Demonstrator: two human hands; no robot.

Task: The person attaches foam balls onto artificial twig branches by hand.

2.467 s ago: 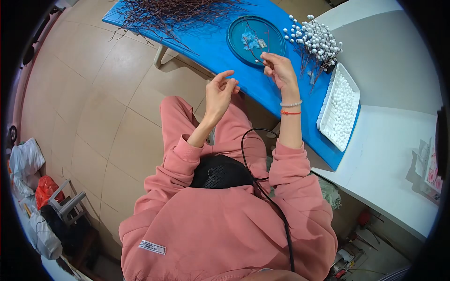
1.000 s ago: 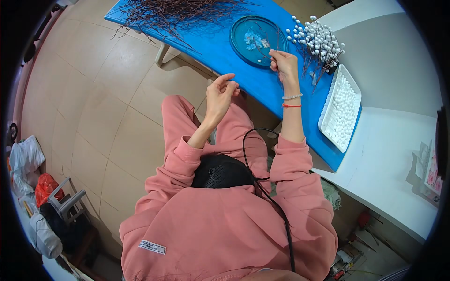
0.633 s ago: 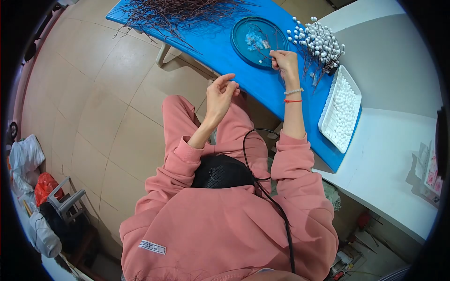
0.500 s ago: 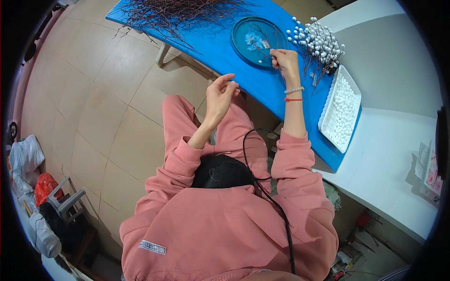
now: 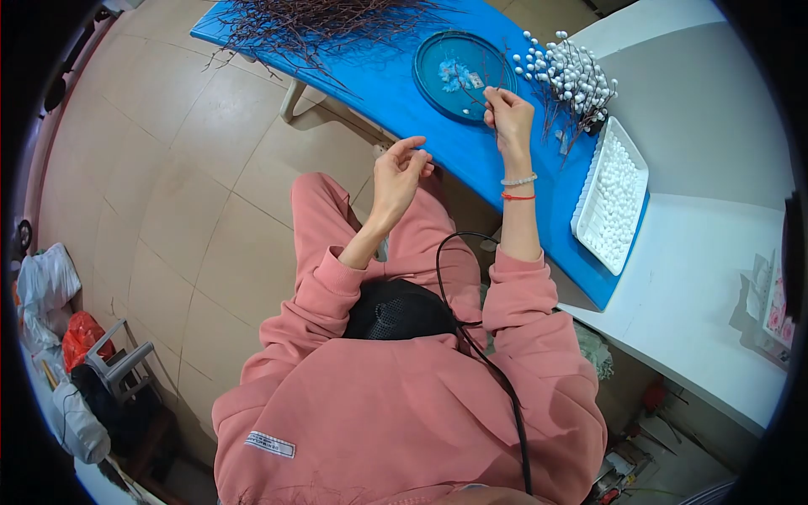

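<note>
Right hand (image 5: 508, 116) pinched on a thin twig (image 5: 486, 82), at the near right rim of the round tray (image 5: 429, 52) on the blue table (image 5: 396, 93). Twig reaching over the tray. Left hand (image 5: 401, 172) raised off the table's near edge, fingers curled, thumb close to forefinger; possibly nipping something tiny, too small to tell. Beaded stems (image 5: 566, 77) just right of the right hand; white bead tray (image 5: 613, 194) nearer, right. Bare twigs (image 5: 311, 21) far left.
</note>
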